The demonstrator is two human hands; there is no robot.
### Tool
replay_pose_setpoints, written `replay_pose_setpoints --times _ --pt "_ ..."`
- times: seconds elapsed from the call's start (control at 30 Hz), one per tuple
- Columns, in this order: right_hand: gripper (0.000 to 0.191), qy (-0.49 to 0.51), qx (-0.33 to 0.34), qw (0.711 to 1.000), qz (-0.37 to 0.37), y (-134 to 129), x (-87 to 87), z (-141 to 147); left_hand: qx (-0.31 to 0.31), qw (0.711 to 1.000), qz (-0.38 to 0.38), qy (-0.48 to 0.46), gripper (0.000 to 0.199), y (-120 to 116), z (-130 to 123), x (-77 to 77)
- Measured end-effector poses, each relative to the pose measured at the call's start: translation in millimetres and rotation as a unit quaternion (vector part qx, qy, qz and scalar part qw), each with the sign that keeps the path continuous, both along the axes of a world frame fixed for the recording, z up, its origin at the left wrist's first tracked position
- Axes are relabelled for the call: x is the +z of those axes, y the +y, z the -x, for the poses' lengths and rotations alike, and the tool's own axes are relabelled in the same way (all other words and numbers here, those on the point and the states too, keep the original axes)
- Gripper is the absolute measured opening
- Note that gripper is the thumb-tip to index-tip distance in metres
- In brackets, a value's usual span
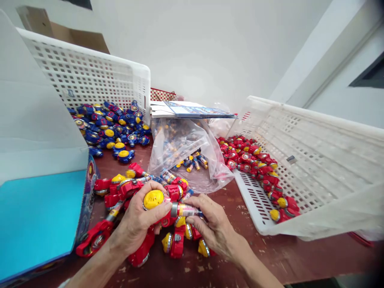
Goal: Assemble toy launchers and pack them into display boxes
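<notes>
Head view: the left hand (135, 222) is closed around a red toy (168, 221), its thumb resting beside the yellow dome (153, 198); the right hand (215, 224) pinches the far end of a printed tube (190, 211) between thumb and fingers. The toy and tube are held above the worktop (231, 203), over loose red toys (177, 243). Risk, by judgement: the tube's smooth, cylindrical surface could slip in the pinch, and force applied off its axis could strain the grey collar (174, 209) where it meets the toy. If dropped, either part could be lost among the similar pieces below. A sleeve or wrist catching the thin, crumpled film of the clear bag (220, 172) could scatter the small tubes (196, 162) inside. Materials: the toys appear to be glossy moulded plastic, with rounded domes and silvery rims. The left basket (145, 74), beside the blue toys (123, 128), and the right basket (249, 200) have rigid white walls with perforations. The worktop is reddish-brown, with scuffed, flaked patches.
</notes>
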State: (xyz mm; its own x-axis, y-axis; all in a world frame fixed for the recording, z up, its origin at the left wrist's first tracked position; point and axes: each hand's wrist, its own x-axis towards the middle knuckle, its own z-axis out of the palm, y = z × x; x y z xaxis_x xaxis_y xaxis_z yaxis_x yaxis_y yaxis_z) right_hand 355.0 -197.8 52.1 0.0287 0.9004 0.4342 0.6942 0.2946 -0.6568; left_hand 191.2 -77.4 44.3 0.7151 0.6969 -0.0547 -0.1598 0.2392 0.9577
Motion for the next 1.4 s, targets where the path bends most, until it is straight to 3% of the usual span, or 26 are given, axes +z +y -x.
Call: replay_pose_setpoints --times 0.1,0.2,0.27,0.33,0.4,0.5,0.57,0.6,0.63,0.73,0.8,0.87,0.97,1.0,1.03,1.07,1.17,1.2,1.27,1.37,1.4 --pt "0.020 0.073 -0.004 0.995 0.062 -1 3.9 2 0.040 0.986 -0.156 0.027 0.025 -2 2 0.8" --pt "0.027 0.216 0.001 0.962 0.167 0 6.2 2 0.093 0.916 -0.388 0.030 0.018 -2 3 -1.3" --pt "0.034 0.291 0.017 0.932 0.215 1 4.3 0 0.101 0.866 -0.489 0.019 0.021 -1 3 -4.6" --pt "0.038 0.332 0.024 0.908 0.256 2 -0.4 -3 0.095 0.849 -0.519 0.015 0.024 0 2 -7.9" --pt "0.039 0.382 0.026 0.873 0.301 2 -6.0 -7 0.093 0.855 -0.510 0.022 0.023 -1 1 -10.1" --pt "0.037 0.488 0.045 0.793 0.362 2 -10.1 -9 0.098 0.882 -0.459 0.035 0.018 -3 0 -10.7" --pt "0.039 0.513 0.059 0.762 0.390 1 -7.4 -9 0.096 0.912 -0.394 0.052 0.015 -3 -1 -10.2" --pt "0.038 0.495 0.054 0.775 0.389 0 -4.6 -7 0.090 0.927 -0.359 0.062 0.015 -2 -1 -9.9" --pt "0.037 0.454 0.040 0.808 0.373 -1 -1.4 -6 0.082 0.938 -0.329 0.071 0.016 0 -1 -9.5" --pt "0.035 0.254 -0.025 0.936 0.243 -4 4.9 -1 0.070 0.945 -0.308 0.085 0.018 5 0 -7.4" --pt "0.032 0.199 -0.034 0.960 0.194 -5 2.3 1 0.068 0.928 -0.356 0.085 0.017 7 1 -5.0" --pt "0.033 0.293 -0.005 0.925 0.242 -4 -4.6 -1 0.068 0.902 -0.422 0.063 0.016 8 2 -2.5" --pt "0.039 0.487 0.074 0.786 0.373 -3 -10.8 -6 0.054 0.869 -0.491 0.016 0.021 7 2 0.6" --pt "0.040 0.508 0.087 0.760 0.396 -3 -9.6 -7 0.049 0.866 -0.497 0.008 0.022 7 2 1.3" --pt "0.040 0.501 0.087 0.765 0.396 -4 -6.8 -7 0.045 0.868 -0.494 0.004 0.021 8 1 1.9" --pt "0.040 0.469 0.073 0.797 0.373 -5 -3.0 -6 0.045 0.876 -0.481 0.006 0.020 9 0 2.4" --pt "0.037 0.282 -0.016 0.934 0.220 -9 6.0 -1 0.063 0.909 -0.411 0.023 0.016 12 -3 2.6" --pt "0.034 0.236 -0.041 0.953 0.185 -9 5.9 0 0.068 0.917 -0.392 0.027 0.015 13 -3 2.2" --pt "0.032 0.256 -0.054 0.944 0.200 -8 0.9 0 0.070 0.920 -0.384 0.028 0.015 13 -4 1.0" --pt "0.040 0.417 0.012 0.852 0.316 -5 -8.3 -5 0.061 0.907 -0.416 0.014 0.017 12 -6 -1.3" --pt "0.041 0.437 0.029 0.839 0.324 -4 -9.0 -6 0.061 0.910 -0.411 0.012 0.018 12 -7 -2.1"
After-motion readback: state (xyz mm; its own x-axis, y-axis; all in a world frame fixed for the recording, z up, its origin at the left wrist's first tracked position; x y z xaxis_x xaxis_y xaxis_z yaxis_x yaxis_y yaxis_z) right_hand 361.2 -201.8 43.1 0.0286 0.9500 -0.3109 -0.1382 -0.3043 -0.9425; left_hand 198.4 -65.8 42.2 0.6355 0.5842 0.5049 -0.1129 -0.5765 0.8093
